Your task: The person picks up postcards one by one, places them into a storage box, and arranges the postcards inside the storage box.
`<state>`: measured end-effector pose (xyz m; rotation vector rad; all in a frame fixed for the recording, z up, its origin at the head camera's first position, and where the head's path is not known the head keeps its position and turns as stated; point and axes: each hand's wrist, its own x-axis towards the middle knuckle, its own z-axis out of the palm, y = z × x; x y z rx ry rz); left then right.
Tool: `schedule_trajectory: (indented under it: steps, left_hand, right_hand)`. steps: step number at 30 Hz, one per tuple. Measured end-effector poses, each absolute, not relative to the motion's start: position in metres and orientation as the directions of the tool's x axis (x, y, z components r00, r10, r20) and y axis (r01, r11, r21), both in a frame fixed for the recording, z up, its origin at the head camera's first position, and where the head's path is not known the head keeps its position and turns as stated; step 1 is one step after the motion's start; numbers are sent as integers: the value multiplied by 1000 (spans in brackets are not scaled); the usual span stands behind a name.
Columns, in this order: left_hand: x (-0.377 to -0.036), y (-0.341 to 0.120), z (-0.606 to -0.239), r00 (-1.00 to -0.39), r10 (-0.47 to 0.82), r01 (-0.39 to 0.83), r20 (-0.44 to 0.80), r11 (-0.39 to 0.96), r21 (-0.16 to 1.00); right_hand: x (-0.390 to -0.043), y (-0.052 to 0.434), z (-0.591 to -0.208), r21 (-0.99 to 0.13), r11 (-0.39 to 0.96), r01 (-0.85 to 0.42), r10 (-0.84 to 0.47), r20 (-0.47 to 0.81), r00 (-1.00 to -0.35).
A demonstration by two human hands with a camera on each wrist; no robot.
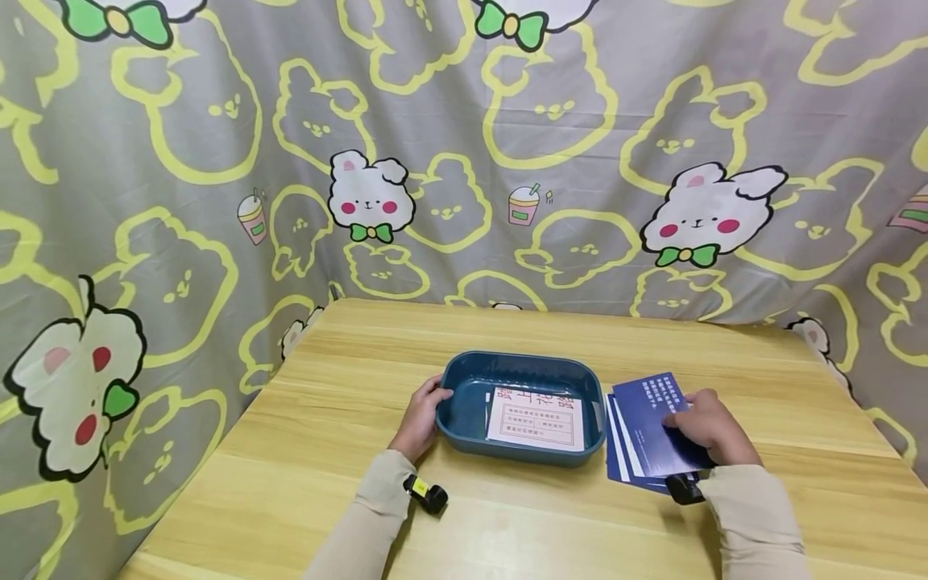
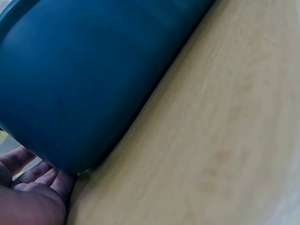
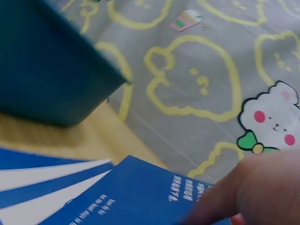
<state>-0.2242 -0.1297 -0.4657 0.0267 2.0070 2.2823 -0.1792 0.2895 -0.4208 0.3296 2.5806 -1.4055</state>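
A dark teal plastic basin (image 1: pixel 464 451) stands on the table, and my left hand (image 1: pixel 419 419) grips its left end, thumb at the rim. The left wrist view shows the fingers (image 2: pixel 40 176) against the outside of the basin's corner. Inside the basin lies a white card (image 1: pixel 536 427) with red print. To the right, my right hand (image 1: pixel 714 427) pinches a dark blue card (image 1: pixel 656 443) with white writing, thumb on its face and index finger at its far edge. Fanned out under it are several blue and white cards (image 1: pixel 616 463), partly hidden.
The wooden table (image 1: pixel 290 483) carries the basin and cards. A grey curtain (image 1: pixel 449 129) with yellow outlines and white cartoon animals hangs behind the table and along its sides. A small black camera (image 1: pixel 432 498) is strapped at my left wrist.
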Motion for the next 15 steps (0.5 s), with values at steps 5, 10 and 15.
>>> schedule_trajectory:
  steps: [5,10,15]
  left_hand:
    - [-224,-130,-465,-995,86,-62,-52,-120,991]
    - [-223,-129,-464,-995,80,-65,-56,-118,991]
    - [-223,-129,-464,-995,80,-67,-58,-116,991]
  right_hand:
    - [-180,291,-418,-869,405,284,160,-238,-958]
    - [-180,290,-414,-863,409,298,233,-217,-948]
    - [-179,288,-413,-881,390,268,246,-181,-952]
